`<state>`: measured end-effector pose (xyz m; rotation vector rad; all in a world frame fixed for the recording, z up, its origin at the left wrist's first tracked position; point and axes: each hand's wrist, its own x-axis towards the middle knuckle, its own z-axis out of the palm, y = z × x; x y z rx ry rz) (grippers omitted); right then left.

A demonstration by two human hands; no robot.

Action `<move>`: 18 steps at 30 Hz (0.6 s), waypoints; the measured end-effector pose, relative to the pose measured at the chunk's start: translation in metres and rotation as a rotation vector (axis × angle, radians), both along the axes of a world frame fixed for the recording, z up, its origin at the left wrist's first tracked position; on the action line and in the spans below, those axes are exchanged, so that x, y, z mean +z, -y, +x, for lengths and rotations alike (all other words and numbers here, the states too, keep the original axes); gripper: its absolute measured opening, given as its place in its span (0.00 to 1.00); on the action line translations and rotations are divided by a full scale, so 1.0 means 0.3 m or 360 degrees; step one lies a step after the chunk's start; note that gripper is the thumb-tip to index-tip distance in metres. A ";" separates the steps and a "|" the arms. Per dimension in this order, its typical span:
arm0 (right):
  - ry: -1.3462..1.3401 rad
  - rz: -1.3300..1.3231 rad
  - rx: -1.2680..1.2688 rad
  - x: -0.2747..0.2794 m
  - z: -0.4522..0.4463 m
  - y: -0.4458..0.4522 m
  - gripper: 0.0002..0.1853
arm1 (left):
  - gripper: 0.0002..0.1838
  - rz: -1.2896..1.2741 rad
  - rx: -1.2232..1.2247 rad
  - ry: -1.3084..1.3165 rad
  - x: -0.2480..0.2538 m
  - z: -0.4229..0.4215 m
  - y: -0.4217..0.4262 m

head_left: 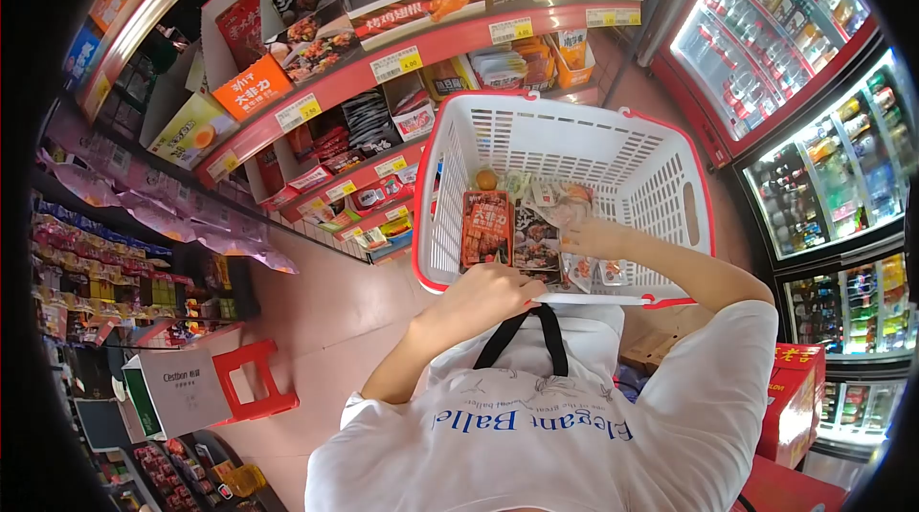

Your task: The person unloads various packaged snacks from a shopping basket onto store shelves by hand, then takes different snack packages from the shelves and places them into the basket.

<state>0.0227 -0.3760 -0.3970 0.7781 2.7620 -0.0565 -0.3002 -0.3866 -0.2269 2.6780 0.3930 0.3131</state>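
A white shopping basket (661,163) with a red rim is right in front of my body. My left hand (490,290) is closed over its near rim, fingers curled on the edge. Inside the basket, my right hand (595,236) has its fingers on a clear plastic packet (555,198); the fingertips are partly hidden. Beside it lie a red snack packet (486,230) and a dark snack packet (537,239) with food pictures. A small round orange-brown item (486,179) sits near the basket's left wall. Small clear packs (611,272) lie below my right hand.
Snack shelves (421,53) with boxes and price tags run along the front and left. Drink fridges (833,167) stand to the right. A red stool (257,378) and a white carton (182,386) are at lower left. A red box (793,402) is at my right.
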 end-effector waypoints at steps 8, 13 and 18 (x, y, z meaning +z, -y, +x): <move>-0.0011 0.0155 0.0240 0.099 -0.020 0.020 0.15 | 0.10 -0.0078 -0.0006 0.0090 0.036 -0.065 0.035; 0.0141 0.0096 0.0256 0.087 -0.023 0.057 0.19 | 0.10 -0.0151 -0.0023 0.0121 0.021 -0.072 0.071; 0.0161 0.0208 0.0176 0.156 -0.031 0.090 0.22 | 0.10 -0.0158 0.0034 0.0038 0.057 -0.032 0.103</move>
